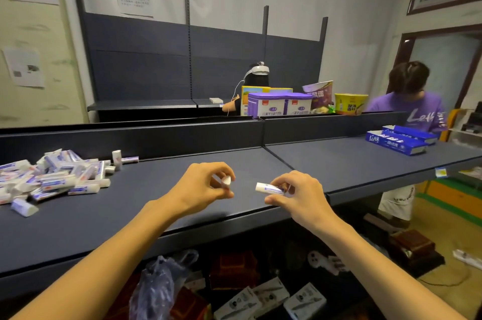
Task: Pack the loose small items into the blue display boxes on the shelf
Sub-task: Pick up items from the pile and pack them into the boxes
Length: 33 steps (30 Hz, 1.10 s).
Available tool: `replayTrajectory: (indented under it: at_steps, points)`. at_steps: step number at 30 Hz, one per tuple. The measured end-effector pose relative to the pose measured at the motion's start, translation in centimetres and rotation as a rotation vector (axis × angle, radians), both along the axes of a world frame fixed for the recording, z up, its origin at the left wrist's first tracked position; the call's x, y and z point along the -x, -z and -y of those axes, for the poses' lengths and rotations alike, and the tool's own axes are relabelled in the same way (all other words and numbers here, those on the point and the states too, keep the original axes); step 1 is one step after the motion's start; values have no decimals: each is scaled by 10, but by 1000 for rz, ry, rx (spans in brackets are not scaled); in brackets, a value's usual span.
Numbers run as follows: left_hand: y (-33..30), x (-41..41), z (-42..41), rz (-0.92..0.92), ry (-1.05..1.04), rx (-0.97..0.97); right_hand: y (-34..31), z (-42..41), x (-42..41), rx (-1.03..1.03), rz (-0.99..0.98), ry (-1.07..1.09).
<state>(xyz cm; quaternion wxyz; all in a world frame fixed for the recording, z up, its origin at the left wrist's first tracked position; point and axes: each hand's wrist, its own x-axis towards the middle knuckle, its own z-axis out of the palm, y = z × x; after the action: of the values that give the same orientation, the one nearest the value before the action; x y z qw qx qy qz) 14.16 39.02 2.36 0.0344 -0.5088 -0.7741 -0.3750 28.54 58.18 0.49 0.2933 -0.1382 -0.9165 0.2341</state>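
Dark blue metal shelf (182, 205) runs across a shop room, pale curtained wall behind. Left hand (206, 184) pinches a small white tube (226, 181) end-on between thumb and curled fingers; right hand (294, 193) pinches another small white tube with purple print (270, 188), lying sideways, cap toward the left hand. Both hover just above the shelf near its front edge, tubes close but apart. Looks like one item per hand to save trips, judging by the grip.

Heap of loose white-and-purple tubes (52, 179) sits at the shelf's left end, one standing upright at its right edge. Blue cardboard display boxes (399, 141) lie well apart on the right section, open tops up; some white-and-blue contents visible, count unreadable. So the hands are between source and target, likely mid-carry; most of the job remains.

Behind the back rail: purple tins (276, 107), yellow bowl (350, 103), a person in a purple shirt (414, 108). White boxes (271, 296) below the shelf.
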Motion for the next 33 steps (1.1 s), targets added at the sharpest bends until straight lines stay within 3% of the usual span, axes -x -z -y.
replayTrajectory:
  at_steps: [6,16,33]
  points:
    - [-2,30,-76,-142,-51,34,-1,-80,27,-21,-8,-11]
    - [12,39,-203,-137,-43,-13,13,-207,22,0,11,34]
    - [22,-73,-419,-133,-149,-38,-2,-440,-88,33,63,-66]
